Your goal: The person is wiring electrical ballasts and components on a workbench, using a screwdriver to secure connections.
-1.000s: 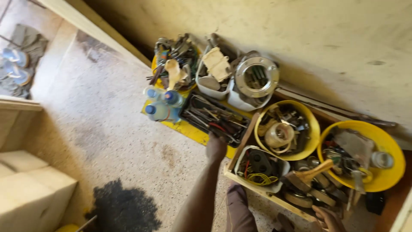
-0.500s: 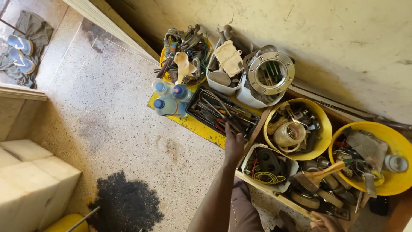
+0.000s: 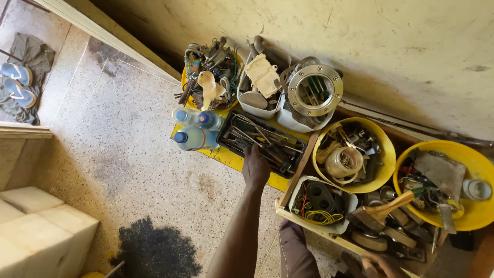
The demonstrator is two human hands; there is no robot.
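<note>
Left hand: arm stretched forward, back of hand toward the camera, fingers curled down over the near rim of the black tool tray. Fingertips are among the tools; I cannot tell whether anything is gripped.

Right hand: only partly in frame at the bottom edge, beside the wooden crate. Grasp cannot be told.

Step in hand, as judged: a reach into the black tray, at the point of contact with its contents or rim. A next move would call for fingers closing on one slim tool among many tangled ones, so a careful pinch.

Tray position: on a yellow board on the speckled floor, near the wall, between the bottles and the crate.

Packages: three clear plastic bottles with blue caps lie just left of the tray, labels too small to read. A white tub and a white bucket topped by a metal ring stand behind. Two yellow bowls hold mixed hardware. White foam blocks sit at lower left.
</note>
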